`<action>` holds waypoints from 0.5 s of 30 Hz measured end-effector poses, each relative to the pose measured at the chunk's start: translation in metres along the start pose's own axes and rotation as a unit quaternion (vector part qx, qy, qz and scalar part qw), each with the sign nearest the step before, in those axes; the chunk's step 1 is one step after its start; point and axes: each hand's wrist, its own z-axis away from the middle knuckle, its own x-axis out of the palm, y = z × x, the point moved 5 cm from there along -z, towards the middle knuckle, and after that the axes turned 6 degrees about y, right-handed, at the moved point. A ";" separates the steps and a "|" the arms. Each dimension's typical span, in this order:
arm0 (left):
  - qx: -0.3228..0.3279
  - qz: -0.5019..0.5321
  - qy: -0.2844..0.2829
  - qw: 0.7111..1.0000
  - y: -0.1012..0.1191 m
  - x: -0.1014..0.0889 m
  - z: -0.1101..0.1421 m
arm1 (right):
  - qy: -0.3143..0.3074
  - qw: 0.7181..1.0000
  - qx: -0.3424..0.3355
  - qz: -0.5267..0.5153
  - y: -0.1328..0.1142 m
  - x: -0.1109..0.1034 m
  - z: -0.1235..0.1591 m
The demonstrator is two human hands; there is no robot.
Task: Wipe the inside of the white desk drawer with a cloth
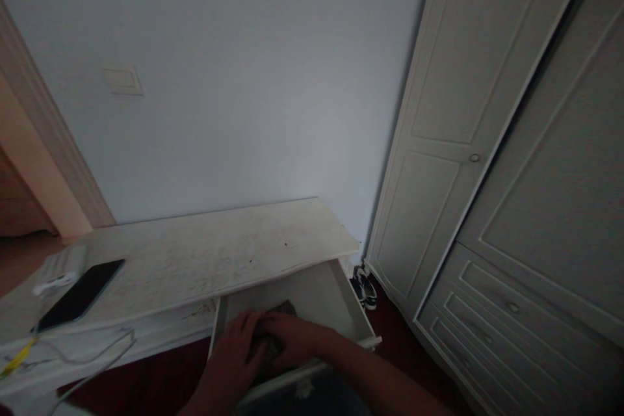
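Note:
A drawer (322, 289) is pulled out from the white table at its right part. Inside it, near the front left, lies a dark grey-brown bundle (285, 307) that looks like folded cloth; much of it is covered by my hands. My left hand (237, 343) curls over the left side of this bundle. From the right, my right hand (291, 338) lies across it with bent fingers, close to the left hand. The dim light hides the fingertips and the bundle's exact kind.
On the tabletop (195, 253) to the left lie a dark tablet or phone (82, 296) and a white power strip (61, 268). A pale cable (97, 357) hangs in front. Shoes (365, 287) stand on the floor beside a tall wardrobe (433, 208).

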 end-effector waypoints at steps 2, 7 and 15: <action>0.023 -0.029 -0.126 0.991 0.005 0.013 -0.008 | 0.073 0.991 0.108 0.009 0.009 -0.022 0.045; 0.047 -0.112 -0.212 0.970 0.021 0.041 -0.042 | 0.200 0.935 0.281 0.080 0.018 -0.043 0.129; 0.073 -0.160 -0.117 0.977 0.095 0.074 -0.114 | 0.267 0.908 0.283 0.152 0.011 -0.034 0.124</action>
